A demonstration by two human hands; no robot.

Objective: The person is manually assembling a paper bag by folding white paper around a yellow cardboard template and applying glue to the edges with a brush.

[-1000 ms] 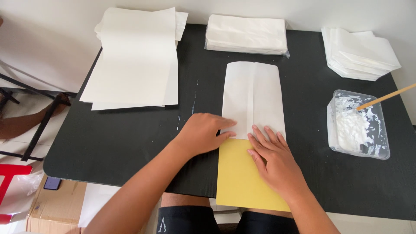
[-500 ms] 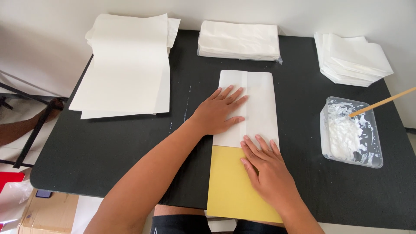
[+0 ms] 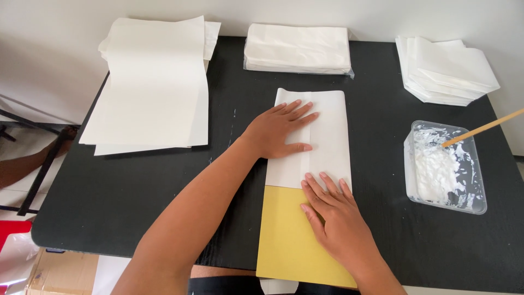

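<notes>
Black table (image 3: 164,218) against white wall (image 3: 382,16); hands flat on paper (image 3: 327,142).

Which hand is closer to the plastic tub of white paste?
The right hand. It lies flat at the near end of the white folded paper, left of the tub. The left hand presses farther left, with more black table between.

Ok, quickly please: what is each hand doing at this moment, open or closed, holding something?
Left hand: open, flat on the folded white paper, holding nothing.
Right hand: open, flat across the paper's lower edge and the yellow sheet.
</notes>
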